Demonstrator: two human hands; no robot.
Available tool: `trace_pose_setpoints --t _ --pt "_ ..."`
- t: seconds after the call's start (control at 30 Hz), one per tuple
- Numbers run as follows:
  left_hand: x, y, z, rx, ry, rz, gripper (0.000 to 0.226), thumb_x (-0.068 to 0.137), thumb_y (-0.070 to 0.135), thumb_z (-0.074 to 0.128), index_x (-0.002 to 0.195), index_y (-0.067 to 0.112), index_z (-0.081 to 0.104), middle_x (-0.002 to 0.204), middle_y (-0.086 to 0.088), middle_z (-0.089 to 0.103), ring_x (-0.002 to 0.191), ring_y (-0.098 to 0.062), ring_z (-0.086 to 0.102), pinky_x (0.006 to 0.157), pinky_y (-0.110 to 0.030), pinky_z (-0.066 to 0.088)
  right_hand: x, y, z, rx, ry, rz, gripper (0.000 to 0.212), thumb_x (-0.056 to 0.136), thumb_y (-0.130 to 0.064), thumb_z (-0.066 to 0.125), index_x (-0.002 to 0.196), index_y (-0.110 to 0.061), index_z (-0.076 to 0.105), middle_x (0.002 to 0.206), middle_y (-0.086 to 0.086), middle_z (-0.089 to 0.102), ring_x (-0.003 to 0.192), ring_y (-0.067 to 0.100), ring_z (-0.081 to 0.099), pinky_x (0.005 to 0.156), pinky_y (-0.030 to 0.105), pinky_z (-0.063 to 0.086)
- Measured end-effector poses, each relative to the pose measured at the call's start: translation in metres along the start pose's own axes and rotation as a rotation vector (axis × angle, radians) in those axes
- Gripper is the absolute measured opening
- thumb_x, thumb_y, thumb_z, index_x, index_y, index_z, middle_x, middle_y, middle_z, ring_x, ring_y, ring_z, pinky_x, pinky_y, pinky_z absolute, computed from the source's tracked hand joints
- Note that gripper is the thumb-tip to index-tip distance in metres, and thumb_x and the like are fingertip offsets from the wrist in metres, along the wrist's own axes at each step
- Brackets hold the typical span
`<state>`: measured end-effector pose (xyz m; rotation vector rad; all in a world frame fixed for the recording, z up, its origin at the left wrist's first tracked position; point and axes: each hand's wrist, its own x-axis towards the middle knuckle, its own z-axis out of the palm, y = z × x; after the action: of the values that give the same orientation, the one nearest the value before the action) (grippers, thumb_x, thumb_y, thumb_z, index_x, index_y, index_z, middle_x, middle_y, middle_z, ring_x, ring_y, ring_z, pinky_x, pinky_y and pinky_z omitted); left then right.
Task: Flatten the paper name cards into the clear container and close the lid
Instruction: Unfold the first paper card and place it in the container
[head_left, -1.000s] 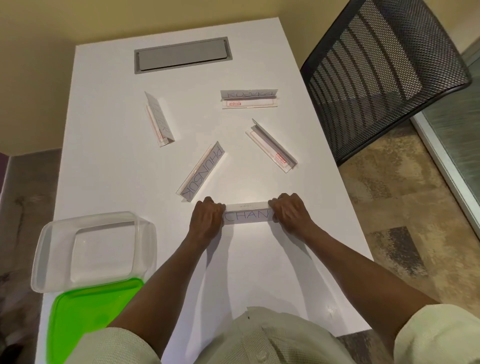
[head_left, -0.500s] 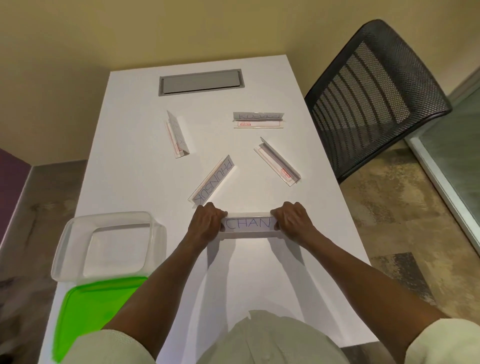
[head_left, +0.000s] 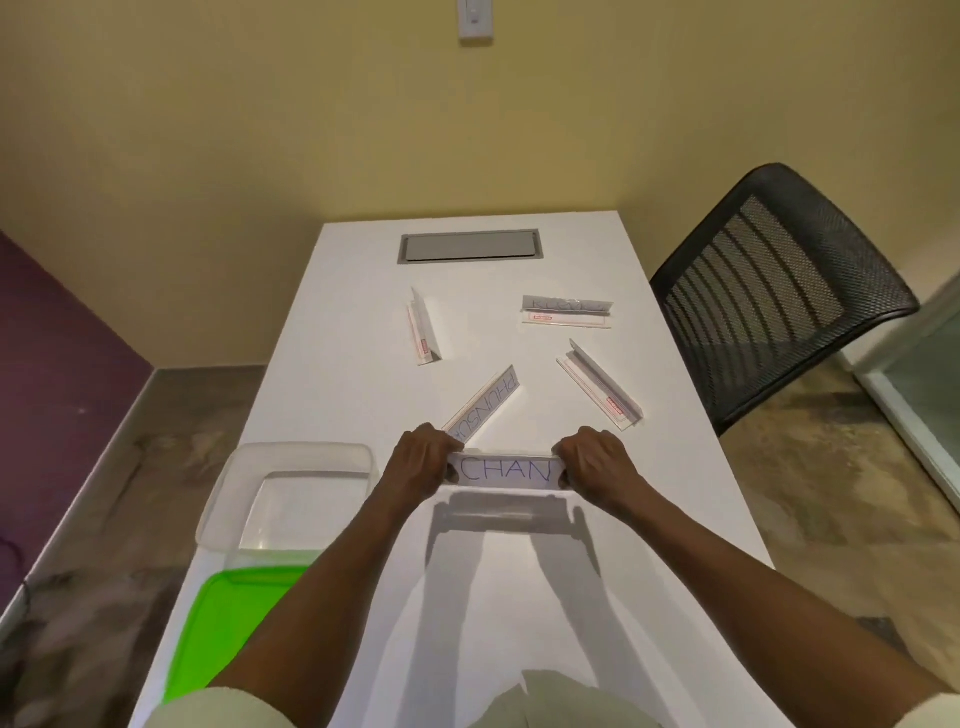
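1. A card lettered "CHAN" is held above the table by both hands, one at each short end; its shadow is cast on the tabletop below it, nearer the person.
2. The card's left end is gripped by the left hand, whose fingers are curled over the top edge and pressed together.
3. The right end is gripped by the right hand in the same way, fingers curled round the end (the thumbs are hidden behind the card).
4. The container is set on the table's left edge, just left of the left forearm, open and with nothing seen inside it.
5. The green lid is laid flat just nearer the person, its far edge tucked under or against the container; which cannot be told.
6. Four more cards are left on the table beyond the hands: a "PHUNSUK" card lying diagonally just past the left hand, a folded card to its right, an upright card farther left, and a far card with blurred lettering.
7. A grey hatch is set into the table's far end.
8. A black mesh chair is placed by the table's right side.
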<state>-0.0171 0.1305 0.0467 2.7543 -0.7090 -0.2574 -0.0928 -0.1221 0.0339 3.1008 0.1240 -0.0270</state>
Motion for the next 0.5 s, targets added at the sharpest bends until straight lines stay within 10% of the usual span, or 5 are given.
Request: trace_pose_setpoints --t 0.5 --pt "-0.042 -0.087 -0.057 -0.031 0.091 -0.097 0.048 0.064 0.011 0.084 0.110 0.012 0.071 0.105 -0.011 0.070 0.102 -0.029 0.062 0.083 -0.030 0.049 0.034 -0.104 -0.039 0.039 0.100 -0.106 0.043 0.025 -0.018 0.090 0.049 -0.012 0.054 0.041 0.007 0.050 0.038 0.027 0.049 0.047 0.023 0.018"
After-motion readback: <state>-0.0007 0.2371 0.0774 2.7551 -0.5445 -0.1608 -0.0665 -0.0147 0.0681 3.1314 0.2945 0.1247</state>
